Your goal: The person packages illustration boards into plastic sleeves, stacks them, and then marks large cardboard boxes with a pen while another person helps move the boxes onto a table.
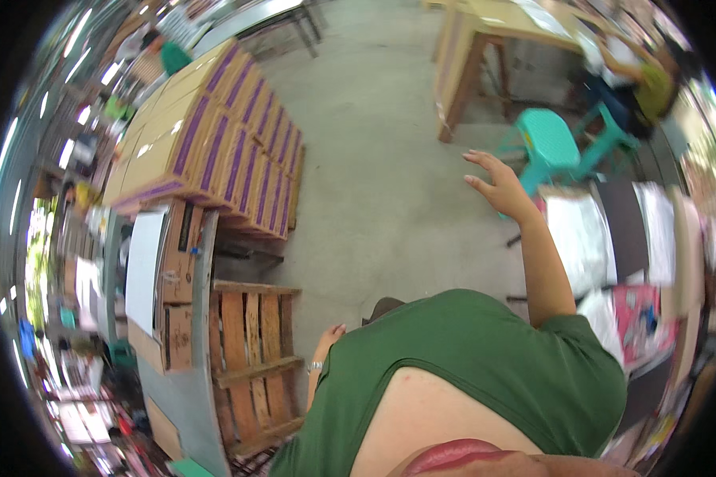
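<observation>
The left hand (332, 332) is small and loosely curled; whether it holds anything cannot be told. One wooden pallet (256, 338) is just left of it, and a careless step could catch its edge. The right hand (493, 181) is empty, fingers spread. Beyond its right side stand two teal stools (550, 137); a wide arm swing could topple the nearer.

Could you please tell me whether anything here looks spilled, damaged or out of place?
Nothing clearly stands out: the boxes are stacked in even rows, the nearer stool stands upright, and no spill or damage shows.
</observation>
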Motion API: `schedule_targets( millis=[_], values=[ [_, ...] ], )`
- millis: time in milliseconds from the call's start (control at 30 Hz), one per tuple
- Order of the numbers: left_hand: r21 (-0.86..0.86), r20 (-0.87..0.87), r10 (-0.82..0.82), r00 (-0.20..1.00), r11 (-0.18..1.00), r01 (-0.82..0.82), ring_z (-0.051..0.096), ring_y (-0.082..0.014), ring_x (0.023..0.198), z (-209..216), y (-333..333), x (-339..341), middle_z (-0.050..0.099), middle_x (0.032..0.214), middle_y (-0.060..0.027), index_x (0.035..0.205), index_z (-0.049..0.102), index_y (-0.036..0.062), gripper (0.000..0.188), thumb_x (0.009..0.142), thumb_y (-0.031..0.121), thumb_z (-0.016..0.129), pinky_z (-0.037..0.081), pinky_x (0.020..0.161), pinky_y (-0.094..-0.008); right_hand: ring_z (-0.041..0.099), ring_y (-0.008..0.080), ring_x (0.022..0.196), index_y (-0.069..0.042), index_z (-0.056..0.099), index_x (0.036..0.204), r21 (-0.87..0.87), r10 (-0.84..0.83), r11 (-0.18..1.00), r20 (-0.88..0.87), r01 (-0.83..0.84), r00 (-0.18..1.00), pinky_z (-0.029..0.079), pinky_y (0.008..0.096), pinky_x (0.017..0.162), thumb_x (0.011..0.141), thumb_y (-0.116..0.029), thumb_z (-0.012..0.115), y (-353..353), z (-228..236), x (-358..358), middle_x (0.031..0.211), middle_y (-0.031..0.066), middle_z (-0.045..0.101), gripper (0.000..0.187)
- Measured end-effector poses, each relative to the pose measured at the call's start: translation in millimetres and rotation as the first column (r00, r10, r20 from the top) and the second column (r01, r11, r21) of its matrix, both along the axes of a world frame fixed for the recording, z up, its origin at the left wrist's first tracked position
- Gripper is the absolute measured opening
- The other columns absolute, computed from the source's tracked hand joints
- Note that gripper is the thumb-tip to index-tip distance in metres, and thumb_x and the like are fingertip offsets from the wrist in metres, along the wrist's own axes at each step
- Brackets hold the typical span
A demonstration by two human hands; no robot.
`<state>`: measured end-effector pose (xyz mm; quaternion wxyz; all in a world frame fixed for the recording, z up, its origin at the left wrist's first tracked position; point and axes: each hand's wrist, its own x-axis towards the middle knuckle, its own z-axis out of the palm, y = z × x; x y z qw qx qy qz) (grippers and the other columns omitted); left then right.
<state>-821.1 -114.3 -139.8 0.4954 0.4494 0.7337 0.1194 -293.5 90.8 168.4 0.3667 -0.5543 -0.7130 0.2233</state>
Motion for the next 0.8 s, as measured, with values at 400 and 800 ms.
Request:
schedule_targets(
  millis=[400,800],
  values=[
    [0.102,-0.140,-0.167,0.976,0.978,0.182,0.055,-0.0361,0.116,89,368,-4,0.058,0.124,-0.0233,0.124,0.057,0.0000,0.054,0.094,0.044,0.046,0.041,0.101,-0.0421,0.055,0.0299,0.116,-0.003,0.057,0.123,-0.227,-0.152,0.955,0.170,0.189,0.974,0.040,0.0374,0.100,0.086,-0.017,0.065,227,-90,-5,0.124,0.0153,0.060,0.040],
    [0.462,0.260,0.940,0.222,0.081,-0.883,0.060,-0.0261,0.105,69,369,-208,0.065,0.110,-0.0183,0.115,0.059,-0.0078,0.045,0.081,0.020,0.067,0.046,0.091,-0.0345,0.062,0.0245,0.095,-0.001,0.060,0.120,-0.958,0.135,0.280,0.097,0.056,0.986,0.048,0.0364,0.079,0.087,-0.026,0.064,342,-315,9,0.108,0.0157,0.065,0.042]
  ],
)
